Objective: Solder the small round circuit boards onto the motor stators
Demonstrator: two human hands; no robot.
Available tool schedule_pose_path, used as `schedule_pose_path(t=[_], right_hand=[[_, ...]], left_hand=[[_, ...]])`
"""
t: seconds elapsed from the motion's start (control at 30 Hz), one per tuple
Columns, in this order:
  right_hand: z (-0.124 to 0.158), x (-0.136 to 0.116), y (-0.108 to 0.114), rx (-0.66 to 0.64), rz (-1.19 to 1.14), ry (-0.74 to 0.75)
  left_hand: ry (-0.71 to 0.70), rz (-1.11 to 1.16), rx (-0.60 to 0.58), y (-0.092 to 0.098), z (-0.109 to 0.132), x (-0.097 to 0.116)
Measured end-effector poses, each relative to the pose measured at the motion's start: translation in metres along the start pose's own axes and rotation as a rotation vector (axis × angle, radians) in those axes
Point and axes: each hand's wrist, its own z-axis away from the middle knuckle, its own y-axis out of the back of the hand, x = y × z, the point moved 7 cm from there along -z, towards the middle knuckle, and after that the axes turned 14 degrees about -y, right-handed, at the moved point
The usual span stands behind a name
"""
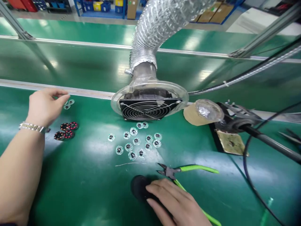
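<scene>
My left hand (44, 105) reaches to the far left of the green bench, thumb and fingers drawn together beside a few small round circuit boards (67, 107). Whatever may be between those fingertips is hidden. Just below that hand sit several dark round parts with copper-red coils (66, 131). At the front, my right hand (174, 201) has its fingers and thumb around the side of a black round object (139, 187), whose kind I cannot make out. Beside this hand lie green-handled cutting pliers (170, 172), jaws apart, one handle passing partly under the hand.
Several round circuit boards (136, 141) are scattered mid-bench, with a thin wire (129, 164) in front. Above them hangs a fume extractor fan (145, 110) on a foil duct (152, 34). A solder roll (202, 112), a sponge tray (231, 142) and a black cable (246, 163) occupy the right.
</scene>
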Motion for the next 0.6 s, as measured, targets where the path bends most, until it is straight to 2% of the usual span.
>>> schedule_pose_path(t=[0.07, 0.17, 0.23, 0.3, 0.4, 0.5, 0.6], right_hand=[[0.001, 0.000, 0.000, -0.003, -0.009, -0.006], [0.003, 0.002, -0.002, -0.019, -0.034, -0.021], [0.003, 0.003, -0.003, -0.033, -0.039, -0.037], [0.002, 0.003, -0.004, -0.040, -0.035, -0.047], [0.002, 0.004, -0.005, -0.036, -0.029, -0.050], [0.003, 0.005, -0.006, -0.039, -0.033, -0.049], [0.003, 0.006, -0.006, -0.030, -0.034, -0.057]], left_hand=[[-0.142, -0.025, -0.137, -0.011, 0.010, 0.044], [-0.455, 0.183, -0.386, -0.047, 0.040, 0.115], [-0.593, 0.246, -0.483, -0.069, 0.059, 0.143], [-0.671, 0.259, -0.558, -0.087, 0.072, 0.155], [-0.702, 0.262, -0.635, -0.103, 0.078, 0.157], [-0.694, 0.284, -0.682, -0.107, 0.078, 0.154], [-0.674, 0.321, -0.680, -0.105, 0.077, 0.153]])
